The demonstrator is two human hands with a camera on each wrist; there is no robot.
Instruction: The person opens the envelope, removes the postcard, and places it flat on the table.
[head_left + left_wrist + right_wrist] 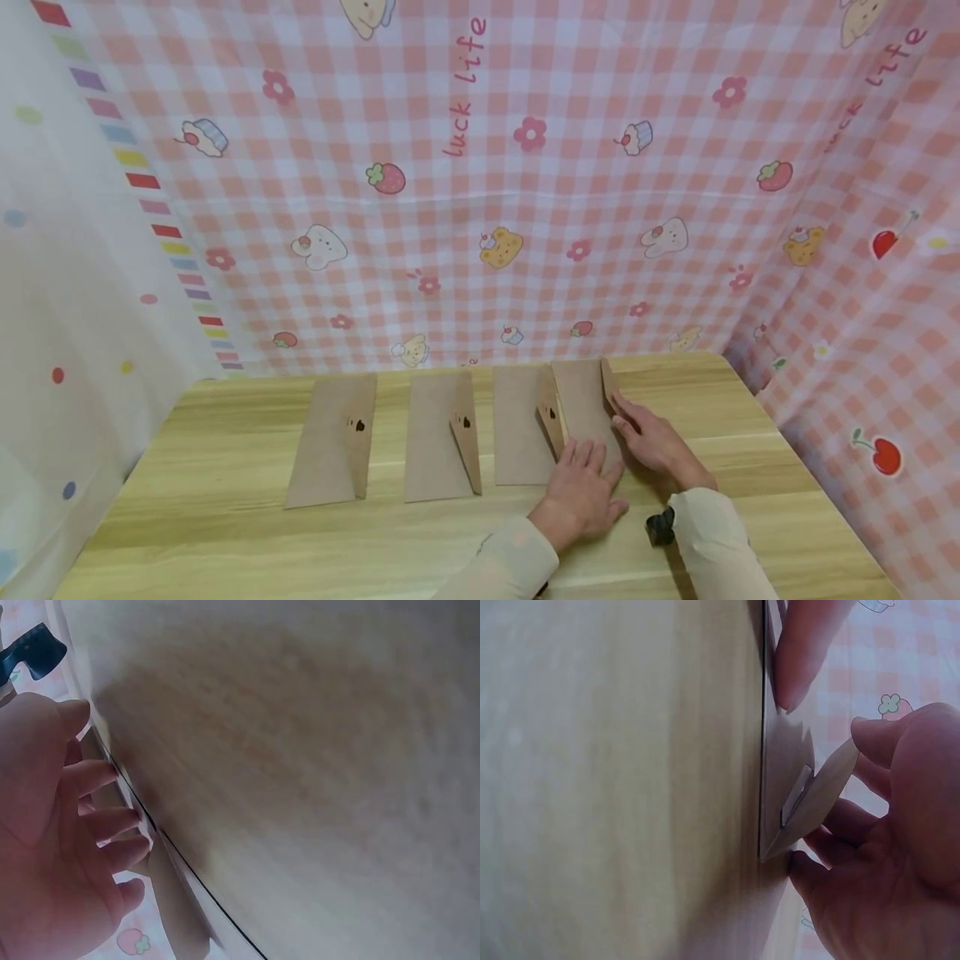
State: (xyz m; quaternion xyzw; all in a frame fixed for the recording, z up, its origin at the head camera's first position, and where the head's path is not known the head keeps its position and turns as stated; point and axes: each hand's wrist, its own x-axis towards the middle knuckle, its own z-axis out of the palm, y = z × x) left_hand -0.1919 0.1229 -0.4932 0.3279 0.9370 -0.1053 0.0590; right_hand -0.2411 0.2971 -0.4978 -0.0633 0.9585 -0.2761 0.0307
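A brown paper envelope (579, 396) lies at the right end of a row on the table. My left hand (581, 498) rests on its lower part with fingers extended. At its right edge my right hand (660, 442) pinches the raised flap (829, 787) between thumb and fingers. A small pale strip (796, 796) shows inside the fold in the right wrist view. In the left wrist view, the left hand (60, 832) has its fingers at the paper's edge. The left hand covers the envelope's lower end in the head view.
Further brown envelopes lie to the left: one at the far left (326, 442), one in the middle (435, 442) and one beside the left hand (517, 429), with dark prints on their flaps. They lie on a wood-grain table (247, 533) before a checked cloth (450, 217).
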